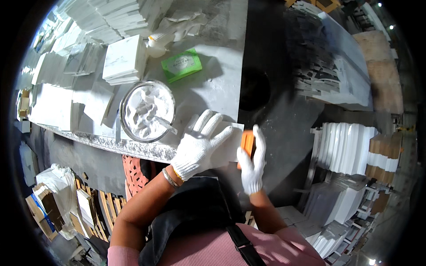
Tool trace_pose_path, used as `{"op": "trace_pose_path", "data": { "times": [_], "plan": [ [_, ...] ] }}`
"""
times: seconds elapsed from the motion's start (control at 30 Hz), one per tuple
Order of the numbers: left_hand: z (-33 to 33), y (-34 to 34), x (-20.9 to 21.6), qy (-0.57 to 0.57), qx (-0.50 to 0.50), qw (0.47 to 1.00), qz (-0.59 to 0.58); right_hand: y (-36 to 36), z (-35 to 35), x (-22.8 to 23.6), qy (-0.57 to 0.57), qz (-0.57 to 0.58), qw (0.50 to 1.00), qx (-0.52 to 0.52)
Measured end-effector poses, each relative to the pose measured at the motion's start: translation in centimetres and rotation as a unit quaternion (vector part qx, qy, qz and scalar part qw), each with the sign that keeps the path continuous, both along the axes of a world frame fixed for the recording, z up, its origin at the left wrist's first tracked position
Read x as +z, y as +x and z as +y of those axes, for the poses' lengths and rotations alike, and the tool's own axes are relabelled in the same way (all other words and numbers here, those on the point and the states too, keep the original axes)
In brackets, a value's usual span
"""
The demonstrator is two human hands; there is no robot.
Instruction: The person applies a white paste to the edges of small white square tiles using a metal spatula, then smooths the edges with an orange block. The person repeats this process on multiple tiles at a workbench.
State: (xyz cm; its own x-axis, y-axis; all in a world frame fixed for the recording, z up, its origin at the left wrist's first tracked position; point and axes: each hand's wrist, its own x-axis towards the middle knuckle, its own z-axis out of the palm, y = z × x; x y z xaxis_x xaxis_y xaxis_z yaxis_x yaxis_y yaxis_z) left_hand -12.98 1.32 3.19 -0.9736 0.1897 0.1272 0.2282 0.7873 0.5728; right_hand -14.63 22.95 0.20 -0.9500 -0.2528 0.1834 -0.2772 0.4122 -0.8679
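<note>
My left hand (202, 141), in a white knitted glove, lies flat with fingers spread on a white tile (231, 141) at the table's right front corner. Gloved the same way, my right hand (253, 165) grips an orange block (247, 145) against or just beside the tile's right edge; exact contact is hard to tell. Left of my left hand stands a clear round bowl (125, 128) of white paste or powder, with a flat scraper-like strip (166, 125) in it. Behind the bowl is a green packet (182, 65).
Stacked marble-patterned tiles (120, 61) fill the table's (217, 88) back left, near a crumpled white glove (171, 33). Right of the table, across dark floor (288, 119), stand piles of stone pieces (350, 66) and white slabs (346, 146). Wooden pallets (108, 206) lie at lower left.
</note>
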Motion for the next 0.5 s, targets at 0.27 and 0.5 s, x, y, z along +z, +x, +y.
{"op": "trace_pose_path", "data": {
  "times": [0.27,0.5],
  "plan": [
    [0.2,-0.4,-0.3,0.004,0.002,1.000,0.018,-5.2,-1.4,-0.4,-0.399,-0.280,0.872,-0.048],
    [0.2,-0.3,0.0,-0.007,0.005,1.000,0.019,-7.5,-3.4,-1.8,-0.304,-0.234,0.921,-0.073]
  ]
}}
